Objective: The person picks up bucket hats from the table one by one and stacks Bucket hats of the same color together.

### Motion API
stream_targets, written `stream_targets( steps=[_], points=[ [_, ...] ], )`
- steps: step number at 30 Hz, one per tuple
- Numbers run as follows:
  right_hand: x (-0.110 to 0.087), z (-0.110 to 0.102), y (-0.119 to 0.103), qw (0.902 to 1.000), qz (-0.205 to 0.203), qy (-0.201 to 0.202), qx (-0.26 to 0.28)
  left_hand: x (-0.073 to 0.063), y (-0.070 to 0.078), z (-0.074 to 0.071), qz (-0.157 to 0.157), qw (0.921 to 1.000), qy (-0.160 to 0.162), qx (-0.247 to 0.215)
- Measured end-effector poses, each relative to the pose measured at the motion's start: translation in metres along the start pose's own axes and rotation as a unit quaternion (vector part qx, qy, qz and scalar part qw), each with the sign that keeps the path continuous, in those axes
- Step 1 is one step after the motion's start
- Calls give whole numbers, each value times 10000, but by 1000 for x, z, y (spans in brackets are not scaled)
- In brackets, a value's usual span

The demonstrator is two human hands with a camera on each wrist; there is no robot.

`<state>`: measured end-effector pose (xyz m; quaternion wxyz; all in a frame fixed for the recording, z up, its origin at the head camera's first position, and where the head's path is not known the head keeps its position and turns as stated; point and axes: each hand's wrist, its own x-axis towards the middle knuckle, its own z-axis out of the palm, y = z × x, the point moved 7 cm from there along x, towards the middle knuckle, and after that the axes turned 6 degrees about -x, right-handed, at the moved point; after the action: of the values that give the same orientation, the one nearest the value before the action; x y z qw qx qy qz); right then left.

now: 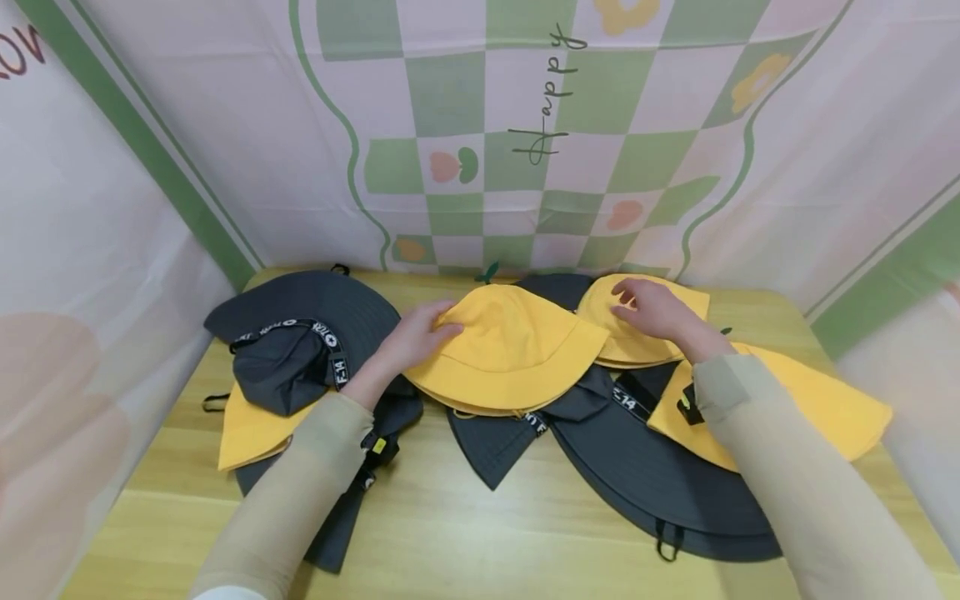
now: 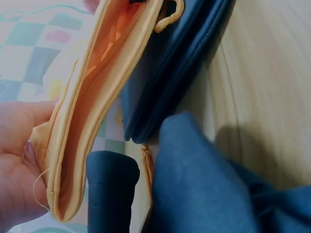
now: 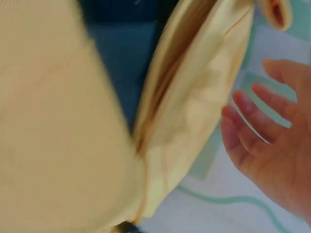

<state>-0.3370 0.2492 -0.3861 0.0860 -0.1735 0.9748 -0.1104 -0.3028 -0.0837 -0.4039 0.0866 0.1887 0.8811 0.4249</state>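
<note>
In the head view my left hand [image 1: 422, 335] grips the left side of a flattened yellow bucket hat [image 1: 513, 346] at the middle. Its thumb lies on the front, with the other fingers partly hidden behind the cloth. The left wrist view shows that hat's folded brim [image 2: 73, 160] edge-on beside the palm. My right hand [image 1: 654, 310] is over a second yellow bucket hat [image 1: 611, 321] behind and to the right. Its fingers are loosely bent with nothing between them. From the right wrist, the hand [image 3: 272, 131] appears just off the yellow cloth.
Dark wide-brimmed hats [image 1: 315, 300] with lettered bands lie at left, one over a yellow hat [image 1: 255, 425]. Another dark brim [image 1: 660, 475] spreads at right, partly under a yellow hat [image 1: 810, 400] below my right forearm. A checked cloth [image 1: 450, 100] hangs behind the wooden table [image 1: 465, 542].
</note>
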Motion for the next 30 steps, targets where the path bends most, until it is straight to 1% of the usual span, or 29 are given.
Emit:
stream_targets(
  steps=[3,6,9,11,14,20,23,26,30],
  points=[
    [2,1,18,9994,174,173,-244,1,-1,1,30,10000,-25,21],
    [1,4,36,9983,410,287,-306,1,-2,1,2,10000,-43,57],
    [2,9,49,9971,689,242,-212,2,-3,1,-68,9999,-64,90],
    [3,13,56,9961,857,143,-165,2,-3,1,-103,9999,-88,84],
    [3,17,61,9947,1012,-11,-201,2,-3,1,-130,9998,-121,63],
    [2,23,70,9927,1147,-266,-241,3,-5,2,-97,9998,-183,26],
    [0,26,75,9929,1140,-272,-208,3,-4,2,-71,9998,-190,2],
    [-1,27,80,9935,1123,-178,-69,3,-4,2,-92,9998,-199,-3],
    [-2,30,85,9920,1238,-246,77,3,-5,2,-117,9997,-229,22]
  ],
)
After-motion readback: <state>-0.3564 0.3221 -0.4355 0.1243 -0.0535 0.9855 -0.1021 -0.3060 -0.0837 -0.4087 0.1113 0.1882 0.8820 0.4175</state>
